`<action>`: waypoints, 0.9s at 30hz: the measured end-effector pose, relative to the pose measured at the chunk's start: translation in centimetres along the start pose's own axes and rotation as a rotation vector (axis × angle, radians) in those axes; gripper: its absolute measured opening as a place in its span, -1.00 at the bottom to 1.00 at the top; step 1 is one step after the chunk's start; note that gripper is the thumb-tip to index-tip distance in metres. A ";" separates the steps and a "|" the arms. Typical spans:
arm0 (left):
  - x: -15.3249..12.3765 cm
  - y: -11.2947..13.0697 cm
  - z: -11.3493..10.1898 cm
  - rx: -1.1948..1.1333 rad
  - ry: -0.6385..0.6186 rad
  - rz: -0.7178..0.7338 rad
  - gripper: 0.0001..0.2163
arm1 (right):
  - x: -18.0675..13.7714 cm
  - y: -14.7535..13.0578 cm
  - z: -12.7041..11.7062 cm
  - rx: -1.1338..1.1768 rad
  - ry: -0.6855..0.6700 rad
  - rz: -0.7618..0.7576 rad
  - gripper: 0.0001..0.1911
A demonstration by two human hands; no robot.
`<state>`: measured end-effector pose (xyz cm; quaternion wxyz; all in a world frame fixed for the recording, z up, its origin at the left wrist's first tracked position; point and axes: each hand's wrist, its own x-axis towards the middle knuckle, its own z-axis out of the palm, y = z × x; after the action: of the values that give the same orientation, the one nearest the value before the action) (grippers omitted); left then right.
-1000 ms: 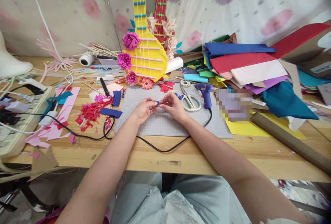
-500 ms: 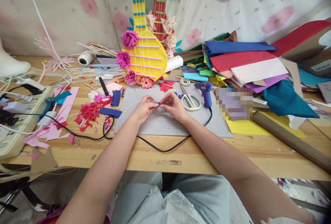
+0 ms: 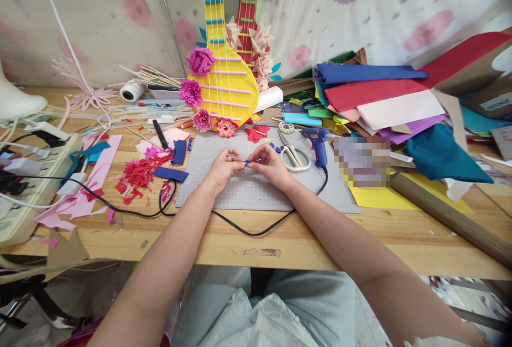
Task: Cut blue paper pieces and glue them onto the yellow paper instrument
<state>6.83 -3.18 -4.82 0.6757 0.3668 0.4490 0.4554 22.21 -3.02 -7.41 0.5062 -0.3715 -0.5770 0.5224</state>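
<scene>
Above the grey cutting mat (image 3: 208, 197), my left hand (image 3: 226, 170) and my right hand (image 3: 269, 164) meet at the fingertips. Pinched between both is a small blue paper piece (image 3: 246, 163), mostly covered by the fingers. Just past my right hand lie several small blue paper pieces (image 3: 276, 147). White-handled scissors (image 3: 296, 159) rest on the mat to the right, beside a blue glue gun (image 3: 319, 145). Left of my left hand are a blue paper strip (image 3: 171, 174) and a pile of red paper scraps (image 3: 144, 170).
A yellow paper lute with flowers (image 3: 228, 83) stands at the back, a red one (image 3: 247, 10) behind it. Stacked coloured paper (image 3: 380, 91) fills the right. A brown tube (image 3: 452, 219) lies at the right edge. The black cord (image 3: 256, 234) loops before the mat; a power strip (image 3: 40, 181) sits left.
Only the fingertips have shifted slightly around the blue paper piece. The arms and the things on the table look the same.
</scene>
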 end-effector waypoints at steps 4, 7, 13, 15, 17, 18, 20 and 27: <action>-0.1 -0.1 -0.1 0.055 -0.044 0.054 -0.68 | 0.0 -0.3 0.0 0.004 0.016 0.024 -0.58; -0.2 0.0 -0.1 0.093 -0.067 0.073 -0.63 | 0.0 -0.3 -0.1 0.002 0.038 0.037 -0.56; -0.4 0.2 0.1 0.147 -0.073 0.098 -0.63 | 0.0 -0.2 -0.1 0.006 0.069 0.053 -0.54; -0.4 0.1 0.2 0.152 -0.058 0.111 -0.65 | 0.0 -0.2 -0.1 0.008 0.072 0.057 -0.55; -0.3 -0.1 0.3 0.155 -0.048 0.134 -0.65 | 0.0 -0.3 -0.1 0.017 0.077 0.063 -0.55; -0.3 -0.1 0.3 0.154 -0.047 0.145 -0.64 | 0.0 -0.3 0.0 0.025 0.082 0.066 -0.56; -0.2 -0.3 0.3 0.149 -0.044 0.167 -0.63 | 0.0 -0.3 0.0 0.040 0.097 0.071 -0.56; 0.1 -0.7 0.3 0.138 -0.008 0.203 -0.63 | 0.1 -0.2 -0.1 0.058 0.110 0.117 -0.54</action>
<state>7.38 -3.33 -5.42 0.6009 0.4577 0.4371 0.4882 22.35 -2.95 -7.21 0.5164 -0.4179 -0.5102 0.5462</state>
